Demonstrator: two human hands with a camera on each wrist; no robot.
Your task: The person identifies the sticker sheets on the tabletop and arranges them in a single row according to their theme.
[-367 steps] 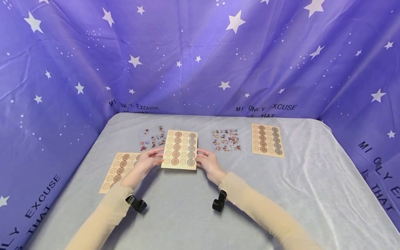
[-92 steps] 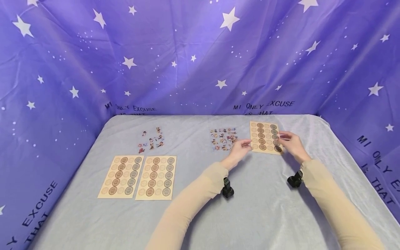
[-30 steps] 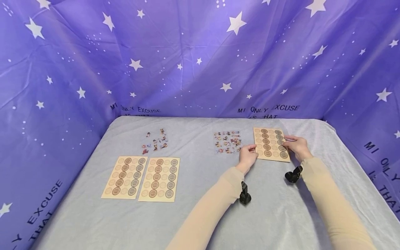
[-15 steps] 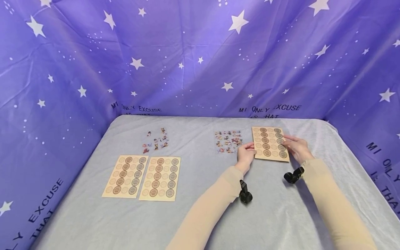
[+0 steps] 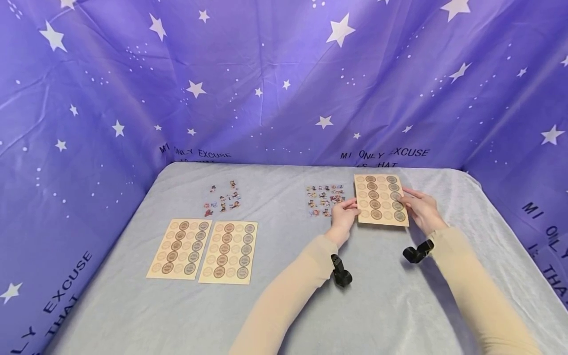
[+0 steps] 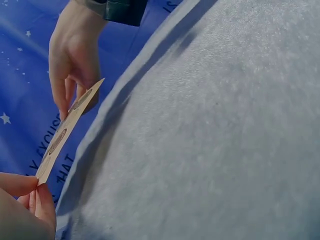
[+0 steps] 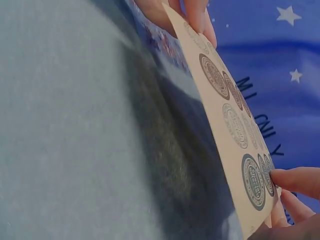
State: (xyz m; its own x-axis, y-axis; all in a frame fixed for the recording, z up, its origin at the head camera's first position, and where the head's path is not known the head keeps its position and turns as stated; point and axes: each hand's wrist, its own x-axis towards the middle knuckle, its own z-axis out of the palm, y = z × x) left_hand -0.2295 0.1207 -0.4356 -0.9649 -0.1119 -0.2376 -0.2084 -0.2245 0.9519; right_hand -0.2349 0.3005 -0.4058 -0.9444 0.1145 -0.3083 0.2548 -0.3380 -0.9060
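Cream rectangular paper sticker sheet (image 5: 381,199) hangs over the grey velvety tablecloth (image 5: 377,296), side edges pinched between thumb and fingers by left hand (image 5: 342,217) and right hand (image 5: 423,209), presumably keeping it flat; the undersides are partly hidden.

The head view looks forward and down from high up, taking in the table (image 5: 310,315) and starry curtain (image 5: 266,44). Both wrist views, near and tilted, share one sheet (image 6: 65,133): left of the left wrist's frame, right of the right's.
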